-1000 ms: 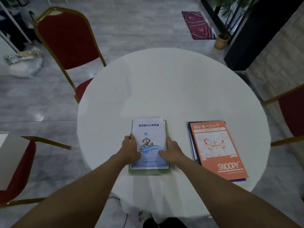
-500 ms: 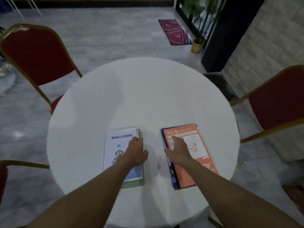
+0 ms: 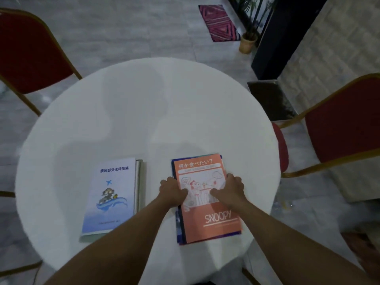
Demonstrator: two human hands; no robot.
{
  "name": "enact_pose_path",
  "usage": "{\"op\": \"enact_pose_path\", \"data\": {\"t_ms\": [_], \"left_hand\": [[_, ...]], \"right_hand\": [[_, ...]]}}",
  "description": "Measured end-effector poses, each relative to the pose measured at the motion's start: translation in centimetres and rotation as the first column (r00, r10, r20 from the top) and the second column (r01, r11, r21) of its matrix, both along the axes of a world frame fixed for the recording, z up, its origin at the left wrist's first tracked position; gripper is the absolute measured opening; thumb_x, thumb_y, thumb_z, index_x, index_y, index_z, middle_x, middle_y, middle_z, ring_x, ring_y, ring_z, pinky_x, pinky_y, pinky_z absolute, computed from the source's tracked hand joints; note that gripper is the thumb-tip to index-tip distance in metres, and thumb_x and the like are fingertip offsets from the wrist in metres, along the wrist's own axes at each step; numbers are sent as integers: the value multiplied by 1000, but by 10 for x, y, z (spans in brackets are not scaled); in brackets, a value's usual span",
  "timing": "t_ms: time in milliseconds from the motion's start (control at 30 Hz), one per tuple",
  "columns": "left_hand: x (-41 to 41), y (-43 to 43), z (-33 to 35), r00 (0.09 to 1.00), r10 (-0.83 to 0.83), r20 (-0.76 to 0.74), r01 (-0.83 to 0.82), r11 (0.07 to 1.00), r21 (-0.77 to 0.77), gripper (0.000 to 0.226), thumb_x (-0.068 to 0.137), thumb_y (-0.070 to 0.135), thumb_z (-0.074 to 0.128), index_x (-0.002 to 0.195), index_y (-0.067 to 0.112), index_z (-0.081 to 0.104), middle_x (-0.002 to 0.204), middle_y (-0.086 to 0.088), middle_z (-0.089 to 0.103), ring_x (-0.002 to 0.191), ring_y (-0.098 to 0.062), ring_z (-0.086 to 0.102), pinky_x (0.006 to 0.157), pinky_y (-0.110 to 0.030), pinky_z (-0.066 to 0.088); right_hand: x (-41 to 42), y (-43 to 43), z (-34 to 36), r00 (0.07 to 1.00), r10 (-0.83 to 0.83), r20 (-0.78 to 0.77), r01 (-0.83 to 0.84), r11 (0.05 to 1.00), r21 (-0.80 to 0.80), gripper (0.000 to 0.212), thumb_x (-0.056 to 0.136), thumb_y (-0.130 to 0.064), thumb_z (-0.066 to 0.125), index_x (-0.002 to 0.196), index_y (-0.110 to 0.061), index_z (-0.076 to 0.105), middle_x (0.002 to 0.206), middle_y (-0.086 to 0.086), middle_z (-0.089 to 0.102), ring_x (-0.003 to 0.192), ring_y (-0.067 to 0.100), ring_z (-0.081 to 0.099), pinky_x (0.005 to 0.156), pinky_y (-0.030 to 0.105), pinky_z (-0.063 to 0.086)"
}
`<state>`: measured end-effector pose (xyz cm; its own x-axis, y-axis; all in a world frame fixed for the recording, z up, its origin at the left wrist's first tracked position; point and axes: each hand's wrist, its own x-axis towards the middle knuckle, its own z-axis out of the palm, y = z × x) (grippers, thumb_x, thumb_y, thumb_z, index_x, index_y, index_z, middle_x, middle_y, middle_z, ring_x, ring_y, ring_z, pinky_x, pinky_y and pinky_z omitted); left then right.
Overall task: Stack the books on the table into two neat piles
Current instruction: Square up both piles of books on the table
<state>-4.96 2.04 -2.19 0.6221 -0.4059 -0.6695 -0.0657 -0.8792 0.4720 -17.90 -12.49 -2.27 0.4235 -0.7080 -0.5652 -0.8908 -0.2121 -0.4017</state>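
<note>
Two piles of books lie on the round white table (image 3: 144, 112). The left pile (image 3: 112, 194) has a pale blue book with an aeroplane and a wave on top, and a greenish book shows under its right and bottom edges. The right pile (image 3: 205, 202) has an orange Snoopy book on top of dark blue ones. My left hand (image 3: 172, 191) grips the right pile's left edge. My right hand (image 3: 230, 189) holds its right edge, thumb on the cover. Nothing touches the left pile.
Red chairs with gold frames stand at the far left (image 3: 26, 54) and at the right (image 3: 339, 124). A dark panel (image 3: 271, 99) leans by the stone wall. A potted plant (image 3: 247, 42) and a patterned mat (image 3: 220, 23) are on the floor beyond.
Both hands left the left pile and moved right onto the orange-topped pile, one on each side edge. The camera view swung right as well.
</note>
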Motion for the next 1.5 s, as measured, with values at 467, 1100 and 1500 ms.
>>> {"op": "enact_pose_path", "data": {"t_ms": [467,1100,1500], "left_hand": [[-10,-8,16,795,472,-381,-596,727,-342,50,81,-2,67,115,16,36,108,-11,65,85,-26,73,60,-37,62],[34,-9,85,911,386,145,-138,616,-775,51,84,1,61,120,24,34,110,6,61,103,-12,65,81,-31,59],[41,4,67,898,242,367,71,745,-664,52,85,5,60,113,33,28,110,9,59,94,1,61,62,-2,48]], "right_hand": [[10,-31,7,946,-188,263,82,926,369,66,70,-6,83,123,-5,43,116,12,67,98,29,72,82,47,64],[53,-22,72,632,-153,760,18,983,183,58,73,-24,87,108,-48,48,104,-20,68,92,2,70,64,15,58],[49,-22,62,629,-220,746,51,969,243,52,74,-3,77,114,-29,59,102,-11,74,93,8,73,66,21,61]]}}
